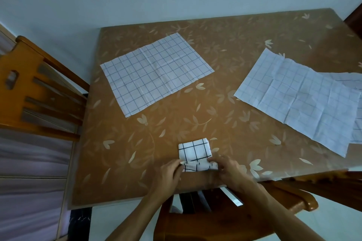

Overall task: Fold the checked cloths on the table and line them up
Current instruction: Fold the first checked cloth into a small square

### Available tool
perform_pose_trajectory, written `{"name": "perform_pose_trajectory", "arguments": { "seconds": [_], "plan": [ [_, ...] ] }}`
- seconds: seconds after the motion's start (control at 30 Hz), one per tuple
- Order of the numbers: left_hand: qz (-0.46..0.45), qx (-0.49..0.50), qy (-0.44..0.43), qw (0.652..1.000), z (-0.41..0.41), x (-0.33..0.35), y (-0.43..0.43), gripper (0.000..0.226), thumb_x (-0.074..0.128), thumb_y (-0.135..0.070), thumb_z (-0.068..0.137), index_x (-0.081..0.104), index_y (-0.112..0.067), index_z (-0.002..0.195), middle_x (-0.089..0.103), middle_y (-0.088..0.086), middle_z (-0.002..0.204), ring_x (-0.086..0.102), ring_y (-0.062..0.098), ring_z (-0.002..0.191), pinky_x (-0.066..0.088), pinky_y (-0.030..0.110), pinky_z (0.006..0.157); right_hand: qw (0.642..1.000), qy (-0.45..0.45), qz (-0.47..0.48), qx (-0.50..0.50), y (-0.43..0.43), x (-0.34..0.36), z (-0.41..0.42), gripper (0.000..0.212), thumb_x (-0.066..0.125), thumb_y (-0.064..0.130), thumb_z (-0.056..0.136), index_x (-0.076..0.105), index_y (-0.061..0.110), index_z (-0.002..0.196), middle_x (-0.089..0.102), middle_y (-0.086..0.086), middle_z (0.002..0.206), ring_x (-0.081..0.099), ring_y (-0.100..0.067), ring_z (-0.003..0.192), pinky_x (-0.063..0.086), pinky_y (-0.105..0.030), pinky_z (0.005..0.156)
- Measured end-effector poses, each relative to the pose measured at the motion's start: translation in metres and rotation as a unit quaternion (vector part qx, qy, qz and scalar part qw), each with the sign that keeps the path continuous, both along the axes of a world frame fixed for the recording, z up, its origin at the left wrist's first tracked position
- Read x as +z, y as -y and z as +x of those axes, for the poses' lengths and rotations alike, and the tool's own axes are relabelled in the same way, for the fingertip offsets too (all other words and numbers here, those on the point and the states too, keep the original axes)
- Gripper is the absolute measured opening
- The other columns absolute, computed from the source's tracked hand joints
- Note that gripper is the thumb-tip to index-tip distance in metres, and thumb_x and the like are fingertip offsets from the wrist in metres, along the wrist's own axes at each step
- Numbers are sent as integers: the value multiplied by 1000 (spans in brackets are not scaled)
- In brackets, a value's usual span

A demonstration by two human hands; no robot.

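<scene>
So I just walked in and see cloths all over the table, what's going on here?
A person is folding checked cloths. Both hands, left hand and right hand, pinch the near edge of a small folded cloth close to the near edge of the table. Two more cloths lie flat and unfolded: one at the far left, one at the right, which overlaps another cloth at the table's right edge.

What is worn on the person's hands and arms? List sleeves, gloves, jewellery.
Nothing is worn that the view shows. The left hand and right hand are bare, without gloves, rings or watch. Both forearms are bare to the picture's bottom edge; no sleeve or cuff shows.
</scene>
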State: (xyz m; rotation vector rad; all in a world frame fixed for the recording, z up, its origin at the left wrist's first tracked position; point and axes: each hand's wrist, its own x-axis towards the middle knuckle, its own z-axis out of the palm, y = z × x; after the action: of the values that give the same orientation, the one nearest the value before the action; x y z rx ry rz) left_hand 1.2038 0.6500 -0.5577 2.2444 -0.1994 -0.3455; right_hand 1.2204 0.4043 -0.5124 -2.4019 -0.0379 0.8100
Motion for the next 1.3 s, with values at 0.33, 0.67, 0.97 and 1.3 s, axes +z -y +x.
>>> {"name": "perform_pose_trajectory", "arguments": {
  "seconds": [0.33, 0.67, 0.97, 1.3],
  "plan": [
    [-61, 133, -131, 981, 15, -6, 7, 18, 57, -27, 100, 59, -24, 117, 73, -9, 97, 69, 11, 60, 50, 23, 57, 995, 1, -22, -101, -2, -31, 22, 28, 52, 44, 96, 57, 26, 76, 62, 3, 76, 59, -19, 76, 43, -31, 65],
    [38, 160, -116, 980, 24, 5, 22, 25, 53, -34, 101, 52, -26, 125, 67, -10, 83, 65, 3, 52, 49, 14, 53, 986, 27, -61, -151, -18, -36, 28, 35, 50, 44, 98, 57, 18, 76, 60, -2, 69, 61, -26, 70, 44, -34, 60],
    [187, 110, -74, 974, 36, 0, 24, 40, 35, -43, 104, 22, -32, 141, 69, -5, 75, 68, 11, 57, 61, 36, 61, 979, 54, -80, -181, -23, -41, 28, 39, 50, 42, 97, 60, 14, 72, 64, -7, 69, 63, -29, 70, 40, -31, 56],
    [261, -79, 234, 933, 19, -17, 39, 50, 53, -10, 89, 49, -13, 138, 52, 16, 140, 53, 33, 128, 49, 44, 101, 976, 85, -95, -175, -25, -48, 29, 42, 47, 48, 97, 58, 17, 72, 64, -4, 68, 64, -29, 71, 44, -31, 57]
  ]
}}
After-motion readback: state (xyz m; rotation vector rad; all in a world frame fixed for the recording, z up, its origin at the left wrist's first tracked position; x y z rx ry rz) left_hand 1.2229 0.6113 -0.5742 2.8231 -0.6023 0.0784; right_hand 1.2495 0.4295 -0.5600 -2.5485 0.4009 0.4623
